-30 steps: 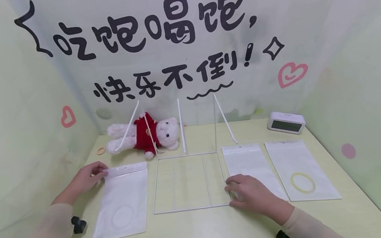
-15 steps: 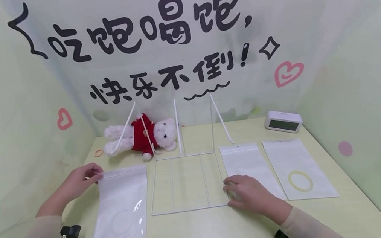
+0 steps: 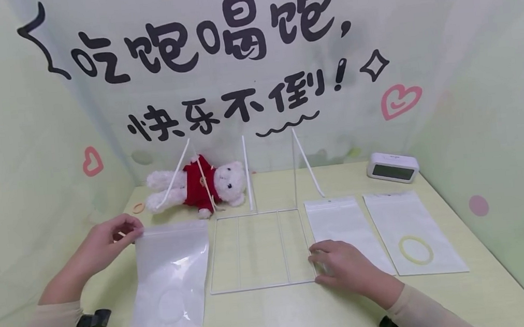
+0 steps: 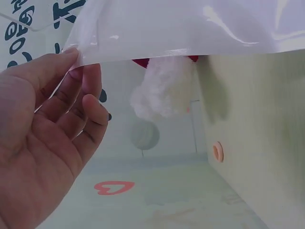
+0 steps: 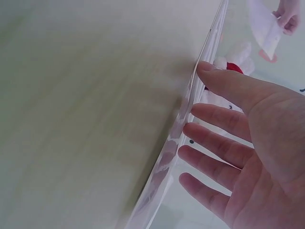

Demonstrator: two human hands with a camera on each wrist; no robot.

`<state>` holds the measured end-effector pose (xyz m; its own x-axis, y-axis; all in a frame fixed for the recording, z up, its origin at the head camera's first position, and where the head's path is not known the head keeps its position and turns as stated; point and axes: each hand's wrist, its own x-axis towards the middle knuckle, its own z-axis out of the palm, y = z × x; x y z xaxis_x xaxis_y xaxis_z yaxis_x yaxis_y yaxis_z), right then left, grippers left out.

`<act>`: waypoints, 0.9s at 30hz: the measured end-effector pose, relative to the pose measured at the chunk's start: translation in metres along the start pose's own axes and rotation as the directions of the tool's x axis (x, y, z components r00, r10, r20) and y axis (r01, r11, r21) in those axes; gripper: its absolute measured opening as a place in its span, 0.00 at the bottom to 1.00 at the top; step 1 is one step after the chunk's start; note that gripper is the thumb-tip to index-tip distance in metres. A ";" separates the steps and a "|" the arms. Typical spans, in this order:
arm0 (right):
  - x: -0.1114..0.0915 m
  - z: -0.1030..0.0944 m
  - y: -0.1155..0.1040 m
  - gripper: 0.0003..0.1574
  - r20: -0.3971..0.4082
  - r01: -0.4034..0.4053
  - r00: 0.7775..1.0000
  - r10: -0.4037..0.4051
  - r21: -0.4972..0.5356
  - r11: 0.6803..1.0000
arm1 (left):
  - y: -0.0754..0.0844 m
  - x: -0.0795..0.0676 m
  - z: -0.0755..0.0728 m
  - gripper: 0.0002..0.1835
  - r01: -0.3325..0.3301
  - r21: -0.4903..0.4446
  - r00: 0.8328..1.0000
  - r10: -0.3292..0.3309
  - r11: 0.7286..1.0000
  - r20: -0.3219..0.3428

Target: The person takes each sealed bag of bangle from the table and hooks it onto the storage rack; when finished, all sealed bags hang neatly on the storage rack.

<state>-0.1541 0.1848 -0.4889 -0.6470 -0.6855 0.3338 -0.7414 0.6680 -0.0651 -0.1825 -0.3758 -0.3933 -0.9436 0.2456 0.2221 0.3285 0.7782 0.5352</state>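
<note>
In the head view, my left hand (image 3: 103,246) pinches the top left corner of a white zip-lock bag (image 3: 172,259) at the left of the table. The bag's upper part is lifted, its film shines, and a pale round shape shows near its lower end. The left wrist view has thumb and fingers gripping the corner of that bag (image 4: 176,28). My right hand (image 3: 348,267) rests at the right side of a white wire rack (image 3: 263,288), fingertips right at its base wire. Its fingers are spread and fairly straight in the right wrist view, with nothing gripped.
Right of the rack lie a second white bag (image 3: 349,228) and a third bag (image 3: 393,219) with a yellow ring on it. A plush bear (image 3: 231,182) lies behind the rack. A clock (image 3: 393,167) and a small orange ring (image 3: 139,208) are farther back.
My left hand has raised the bag's top edge off the table, and the bag has tilted and shifted slightly right. The right hand stays by the rack.
</note>
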 end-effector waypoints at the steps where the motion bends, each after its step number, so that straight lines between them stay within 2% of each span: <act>1: 0.000 -0.001 0.000 0.25 0.008 -0.005 1.000 0.005 0.003 1.000 | 0.003 0.000 -0.001 0.05 -0.013 -0.001 1.000 0.013 1.000 -0.019; 4: 0.001 -0.003 0.000 0.25 0.023 -0.012 1.000 0.012 0.008 1.000 | 0.012 -0.001 -0.007 0.05 -0.045 -0.011 0.997 0.044 0.999 -0.058; 10: 0.002 -0.003 0.000 0.25 0.005 0.002 1.000 -0.002 0.005 1.000 | 0.039 -0.005 -0.023 0.08 -0.087 -0.053 0.992 0.082 0.995 -0.096; 17: 0.001 -0.002 -0.002 0.26 -0.016 0.013 1.000 -0.013 0.002 1.000 | 0.070 -0.010 -0.032 0.12 -0.180 -0.131 0.976 0.160 0.975 -0.150; 22: 0.002 -0.001 -0.002 0.26 0.006 -0.001 1.000 0.001 0.006 1.000 | 0.088 -0.010 -0.038 0.18 -0.284 -0.144 0.949 0.257 0.948 -0.181; 27: 0.002 -0.002 -0.002 0.26 0.014 -0.013 1.000 0.013 0.020 1.000 | 0.098 -0.010 -0.046 0.22 -0.393 -0.142 0.911 0.363 0.908 -0.197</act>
<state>-0.1540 0.1823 -0.4864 -0.6591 -0.6809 0.3193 -0.7361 0.6710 -0.0886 -0.1392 -0.3280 -0.3057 -0.7317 0.3927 0.5571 0.6754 0.5283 0.5145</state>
